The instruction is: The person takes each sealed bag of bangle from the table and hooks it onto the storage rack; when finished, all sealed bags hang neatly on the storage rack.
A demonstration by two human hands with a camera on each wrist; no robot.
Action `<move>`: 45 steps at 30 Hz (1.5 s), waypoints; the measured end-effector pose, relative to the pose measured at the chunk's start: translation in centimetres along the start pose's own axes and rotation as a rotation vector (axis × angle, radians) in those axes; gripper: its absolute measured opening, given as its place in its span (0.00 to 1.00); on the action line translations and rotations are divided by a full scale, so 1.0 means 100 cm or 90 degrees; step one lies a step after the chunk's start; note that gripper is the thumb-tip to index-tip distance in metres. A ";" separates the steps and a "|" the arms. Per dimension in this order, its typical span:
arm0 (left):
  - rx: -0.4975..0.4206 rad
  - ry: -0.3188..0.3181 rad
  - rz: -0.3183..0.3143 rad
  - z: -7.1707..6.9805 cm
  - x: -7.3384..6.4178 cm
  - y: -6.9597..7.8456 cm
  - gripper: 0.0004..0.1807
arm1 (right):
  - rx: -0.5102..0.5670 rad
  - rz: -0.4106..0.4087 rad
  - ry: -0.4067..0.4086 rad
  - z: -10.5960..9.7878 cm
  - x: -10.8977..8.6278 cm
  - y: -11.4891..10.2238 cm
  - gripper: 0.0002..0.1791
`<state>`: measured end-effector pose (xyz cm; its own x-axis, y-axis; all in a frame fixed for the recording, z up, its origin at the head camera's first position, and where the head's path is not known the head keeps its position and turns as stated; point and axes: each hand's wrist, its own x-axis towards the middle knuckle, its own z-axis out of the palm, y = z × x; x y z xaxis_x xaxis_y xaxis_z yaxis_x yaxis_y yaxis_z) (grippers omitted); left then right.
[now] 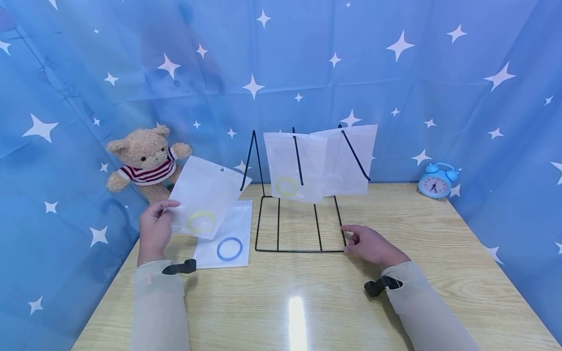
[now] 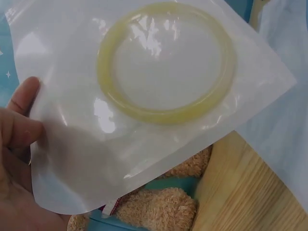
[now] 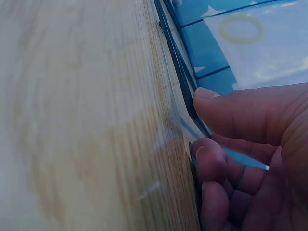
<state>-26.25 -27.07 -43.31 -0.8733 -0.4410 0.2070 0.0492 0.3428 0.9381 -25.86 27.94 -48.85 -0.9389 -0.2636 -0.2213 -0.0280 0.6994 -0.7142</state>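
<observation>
Left hand [image 1: 155,229] pinches bag [image 1: 205,195] by edge; right hand [image 1: 372,245] holds rack [image 1: 290,251]

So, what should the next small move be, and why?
Perhaps ease the held bag rightward until its hole meets the bare left hook: the left fingers pinch that bag, the other two hooks already carry bags, and the right fingers hold the rack.

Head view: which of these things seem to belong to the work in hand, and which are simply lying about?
Seem to belong:
black wire rack
two hanging bags, on the rack
yellow-ring bag, held up
blue-ring bag, lying flat

Seem just lying about:
teddy bear
blue alarm clock
</observation>
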 end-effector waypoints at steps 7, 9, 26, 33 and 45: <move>-0.051 -0.039 -0.001 0.001 -0.003 0.006 0.17 | -0.005 -0.006 0.006 0.000 0.000 0.000 0.38; -0.057 -0.047 -0.001 0.001 -0.003 0.007 0.17 | -0.004 -0.005 0.005 0.000 0.000 0.000 0.38; -0.151 -0.110 0.085 0.005 -0.009 0.015 0.15 | -0.009 0.001 0.003 0.000 0.002 0.001 0.38; -0.196 -0.128 0.118 0.012 -0.011 0.020 0.14 | -0.012 -0.004 0.004 0.001 0.001 0.000 0.38; -0.201 -0.143 0.150 0.020 -0.018 0.029 0.14 | -0.011 -0.003 0.004 0.000 0.001 0.002 0.38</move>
<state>-25.53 -23.61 -41.51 -0.9028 -0.1780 0.3915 0.3734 0.1271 0.9189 -25.90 28.02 -49.01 -0.9407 -0.2628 -0.2145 -0.0376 0.7092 -0.7040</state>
